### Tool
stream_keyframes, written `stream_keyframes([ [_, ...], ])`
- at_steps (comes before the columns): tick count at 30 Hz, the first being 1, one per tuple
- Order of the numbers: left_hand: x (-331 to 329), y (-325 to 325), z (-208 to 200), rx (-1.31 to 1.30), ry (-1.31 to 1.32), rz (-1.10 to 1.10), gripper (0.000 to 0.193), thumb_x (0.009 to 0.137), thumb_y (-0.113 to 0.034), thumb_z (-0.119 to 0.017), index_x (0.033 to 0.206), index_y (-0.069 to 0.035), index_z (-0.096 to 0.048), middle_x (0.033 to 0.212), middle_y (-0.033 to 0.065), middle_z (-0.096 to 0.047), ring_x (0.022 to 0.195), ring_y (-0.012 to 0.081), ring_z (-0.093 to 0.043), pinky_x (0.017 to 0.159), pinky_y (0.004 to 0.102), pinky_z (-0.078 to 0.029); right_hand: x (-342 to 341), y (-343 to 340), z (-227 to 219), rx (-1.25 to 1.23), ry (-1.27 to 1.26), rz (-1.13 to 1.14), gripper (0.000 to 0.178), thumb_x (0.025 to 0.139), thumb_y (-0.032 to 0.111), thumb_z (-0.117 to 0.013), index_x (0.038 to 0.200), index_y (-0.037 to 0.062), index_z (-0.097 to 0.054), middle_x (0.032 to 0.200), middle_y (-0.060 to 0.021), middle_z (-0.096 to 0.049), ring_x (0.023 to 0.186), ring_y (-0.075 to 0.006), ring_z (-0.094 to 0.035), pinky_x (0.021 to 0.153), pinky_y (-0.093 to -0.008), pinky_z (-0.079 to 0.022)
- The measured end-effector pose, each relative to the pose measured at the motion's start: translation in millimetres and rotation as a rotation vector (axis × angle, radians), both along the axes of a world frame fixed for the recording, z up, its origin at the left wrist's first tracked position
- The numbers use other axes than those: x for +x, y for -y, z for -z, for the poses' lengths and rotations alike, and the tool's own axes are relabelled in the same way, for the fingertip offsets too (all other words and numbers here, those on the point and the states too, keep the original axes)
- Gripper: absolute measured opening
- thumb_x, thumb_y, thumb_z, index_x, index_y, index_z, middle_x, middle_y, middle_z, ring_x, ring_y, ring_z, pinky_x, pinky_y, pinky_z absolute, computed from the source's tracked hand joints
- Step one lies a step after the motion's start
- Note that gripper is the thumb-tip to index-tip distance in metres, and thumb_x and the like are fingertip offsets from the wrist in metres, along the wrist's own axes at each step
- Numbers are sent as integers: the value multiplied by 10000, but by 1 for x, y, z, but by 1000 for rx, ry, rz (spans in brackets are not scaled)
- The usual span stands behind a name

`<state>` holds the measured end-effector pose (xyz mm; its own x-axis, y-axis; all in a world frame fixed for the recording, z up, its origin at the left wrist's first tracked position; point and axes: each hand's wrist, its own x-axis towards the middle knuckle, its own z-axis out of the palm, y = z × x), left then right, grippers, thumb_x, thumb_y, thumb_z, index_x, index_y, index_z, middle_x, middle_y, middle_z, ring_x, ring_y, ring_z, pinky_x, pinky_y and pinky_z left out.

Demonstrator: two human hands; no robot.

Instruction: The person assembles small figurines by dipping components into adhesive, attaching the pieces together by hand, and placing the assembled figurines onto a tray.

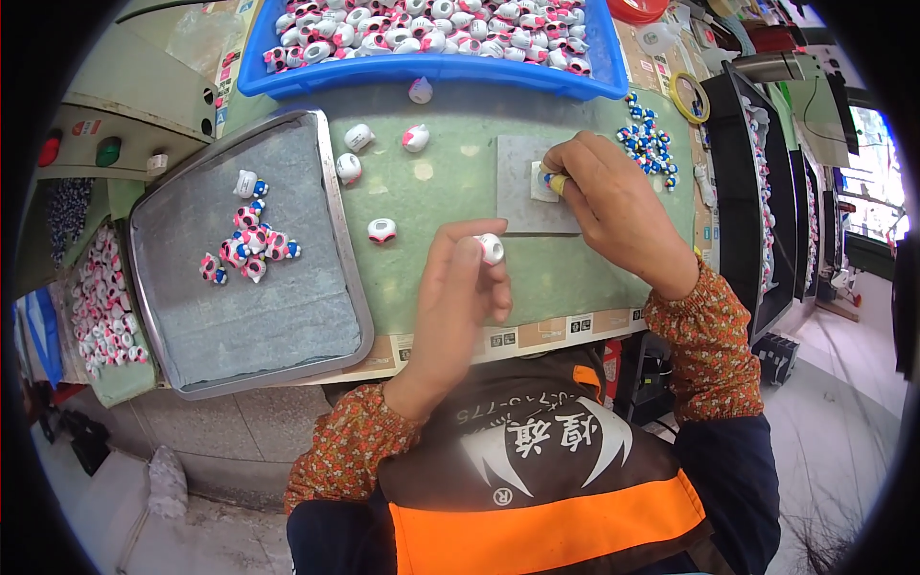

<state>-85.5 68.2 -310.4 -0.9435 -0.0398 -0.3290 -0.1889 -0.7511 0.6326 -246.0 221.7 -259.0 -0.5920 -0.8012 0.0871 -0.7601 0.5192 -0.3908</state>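
Pinched a white head (490, 248) in the left hand (454, 299), a small blue piece (548, 179) in the right hand (606, 192).
Gripped the head between left thumb and fingers, above the green mat (436, 187) and near a grey plate (515, 196); closed the right fingertips on the blue piece, over a white pad (540, 193) on the plate. Had loose white heads (381, 230) scattered on the mat, small blue bodies (649, 146) piled past the right hand, and at the left a metal-rimmed tray (249, 335) bearing figures with blue bodies (253, 240). Had a blue bin (431, 69) of pink-marked heads (422, 31) at the mat's far side.
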Motion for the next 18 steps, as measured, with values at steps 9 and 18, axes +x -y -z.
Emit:
stream_keyframes([
  [9, 2, -6, 4, 10, -17, -86, 362, 1109, -368, -377, 1272, -63, -484, 896, 26, -470, 727, 103, -471, 612, 247, -416, 35, 1, -20, -265, 356, 128, 179, 883, 11, -594, 1062, -8, -601, 926, -151, -602, 825, -305, -604, 713, -382, -485],
  [18, 6, -16, 3, -124, -36, -120, 377, 1100, -398, -380, 1261, -66, -460, 919, 17, -520, 754, 76, -493, 650, 231, -426, 75, 8, -10, -415, 560, 175, 195, 893, 20, -616, 1086, -2, -603, 949, -139, -623, 802, -256, -656, 707, -353, -520],
])
